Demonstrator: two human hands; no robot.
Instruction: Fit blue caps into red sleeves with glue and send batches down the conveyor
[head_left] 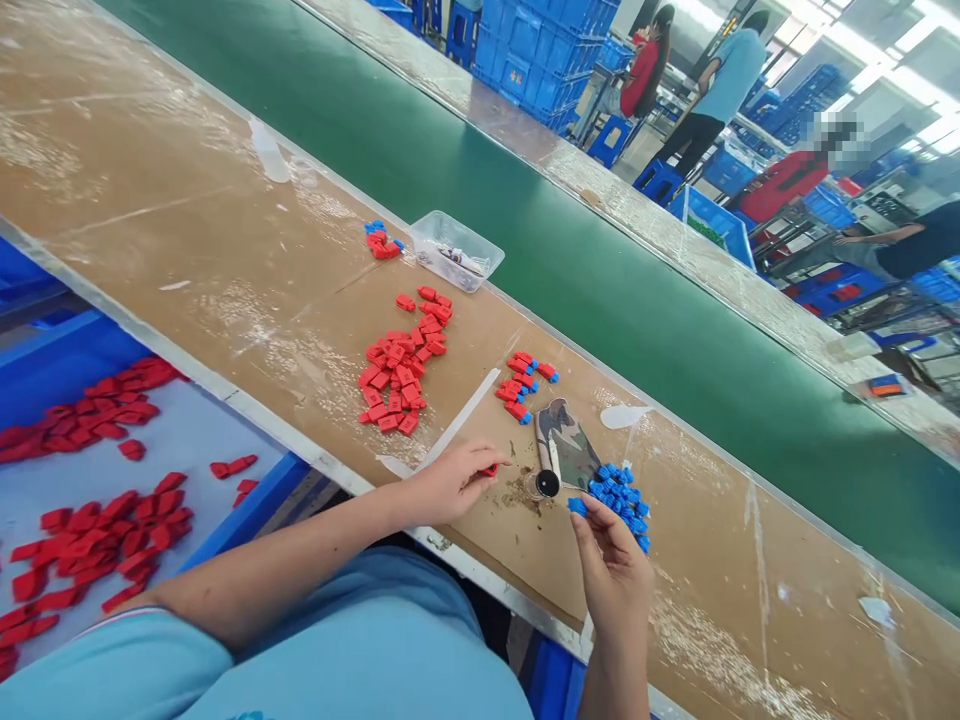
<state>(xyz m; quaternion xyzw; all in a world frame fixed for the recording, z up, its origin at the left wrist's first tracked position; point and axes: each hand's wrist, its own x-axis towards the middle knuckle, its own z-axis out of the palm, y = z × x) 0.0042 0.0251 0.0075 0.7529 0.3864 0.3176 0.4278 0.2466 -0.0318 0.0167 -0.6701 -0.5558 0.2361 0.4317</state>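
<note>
L. grip (451, 485) pinches a small red pc. (490, 470), mostly hidden, betw. thumb and fingers, nr. the front edge of the tabletop (705, 560). R. grip (619, 565) pinches a blue pc. (577, 507) betw. thumb and fingertips, also nr. this edge. Betw. both grips is a small bottle w/ black cap (548, 484); just behind it lies a camouflage-pattern item (576, 447). Right beside this item is a pile of blue pcs. (621, 497). Toward the back edge lie several red-blue pcs. (511, 388); farther left, a big heap of red pcs. (397, 355). A clear box (444, 262) is at the back edge, next to the green belt (495, 190).
</note>
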